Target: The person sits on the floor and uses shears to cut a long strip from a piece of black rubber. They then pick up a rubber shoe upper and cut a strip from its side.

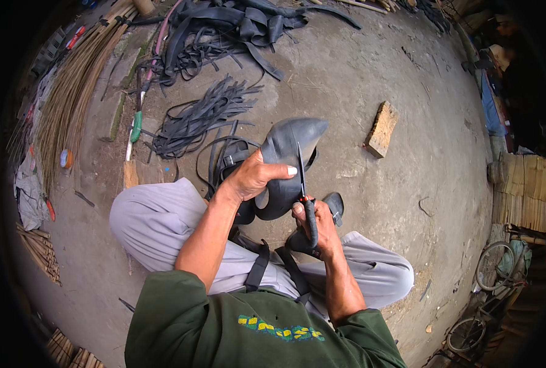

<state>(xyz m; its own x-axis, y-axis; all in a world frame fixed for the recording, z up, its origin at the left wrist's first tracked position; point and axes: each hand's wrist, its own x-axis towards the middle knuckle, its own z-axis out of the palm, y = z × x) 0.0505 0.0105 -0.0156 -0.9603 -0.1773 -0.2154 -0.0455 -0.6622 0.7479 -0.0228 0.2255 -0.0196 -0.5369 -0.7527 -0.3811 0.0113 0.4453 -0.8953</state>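
Note:
In front of my lap, my left hand (256, 176) grips a curved sheet of black rubber (287, 136), thumb flat on its upper face. My right hand (319, 226) is closed around the dark wrapped handle of a pair of scissors (302, 175). The narrow blade points away from me and lies over the rubber sheet, right of my left thumb. Whether the other blade is under the sheet is hidden. Beyond my left wrist lies a bundle of cut black rubber strips (208, 116). Sandals are on my feet, partly hidden behind the sheet and my hands.
A heap of wide black rubber bands (242, 30) lies at the far left. Long thin sticks (83, 86) lean along the left side. A worn yellowish block (381, 129) sits on the concrete to the right. A bicycle (478, 294) and stacked flat pieces (524, 190) stand at the right edge.

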